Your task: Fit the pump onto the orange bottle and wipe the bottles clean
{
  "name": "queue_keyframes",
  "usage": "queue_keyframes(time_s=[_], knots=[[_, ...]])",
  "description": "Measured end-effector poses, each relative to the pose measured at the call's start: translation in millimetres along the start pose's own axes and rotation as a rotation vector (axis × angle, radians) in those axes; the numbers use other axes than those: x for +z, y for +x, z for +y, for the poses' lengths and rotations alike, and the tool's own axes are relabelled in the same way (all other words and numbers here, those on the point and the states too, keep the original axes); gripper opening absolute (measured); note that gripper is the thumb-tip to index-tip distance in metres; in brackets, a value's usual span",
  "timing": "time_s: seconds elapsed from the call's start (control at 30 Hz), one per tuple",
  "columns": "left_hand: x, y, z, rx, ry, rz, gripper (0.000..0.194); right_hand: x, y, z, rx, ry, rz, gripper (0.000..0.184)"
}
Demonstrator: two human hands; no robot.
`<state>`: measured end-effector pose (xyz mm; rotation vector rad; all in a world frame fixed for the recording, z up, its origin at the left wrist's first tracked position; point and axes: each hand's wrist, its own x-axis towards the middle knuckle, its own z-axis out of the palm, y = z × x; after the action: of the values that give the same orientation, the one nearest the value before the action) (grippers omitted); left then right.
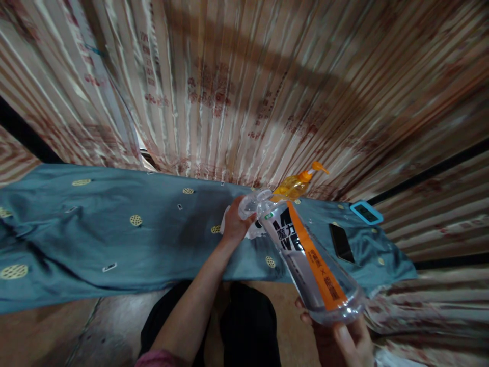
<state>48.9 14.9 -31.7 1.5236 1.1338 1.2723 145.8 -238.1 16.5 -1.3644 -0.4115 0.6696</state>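
Note:
A large clear plastic bottle [317, 265] with an orange, white and black label tilts across the view, its neck toward the upper left and its base toward me. My right hand [344, 341] is closed around the base from below. At the neck end, my left hand [237, 221] is closed on the bottle's clear top, with its fingertips partly hidden. Something white and crumpled [254, 232] shows beneath my left hand; its kind is unclear. Just behind the neck is a yellow pump bottle [292, 187] with an orange pump head, partly covered by the clear bottle.
A teal cloth [153, 244] with yellow pineapple-like prints covers the long narrow table. On its right side lie a dark phone [341, 243] and a blue-framed digital timer or clock [367, 212]. Pleated printed curtains [229, 102] hang close behind and at the right.

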Motion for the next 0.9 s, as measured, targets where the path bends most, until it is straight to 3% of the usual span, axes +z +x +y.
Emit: queue_keyframes(time_s=[0.37, 0.6, 0.9], knots=[[-2.0, -0.6, -6.3, 0.047, 0.027, -0.027, 0.049, 5.9, -2.9, 1.8, -0.022, 0.081, 0.047, 0.083], [-1.6, -0.5, -6.5, 0.049, 0.03, -0.01, 0.05, 4.5, -0.8, 0.6, -0.03, 0.083, -0.016, 0.085], [-5.8, -1.7, 2.9, 0.01, 0.033, 0.01, 0.048, 7.4, 2.9, 0.8, -0.022, 0.06, 0.014, 0.091]])
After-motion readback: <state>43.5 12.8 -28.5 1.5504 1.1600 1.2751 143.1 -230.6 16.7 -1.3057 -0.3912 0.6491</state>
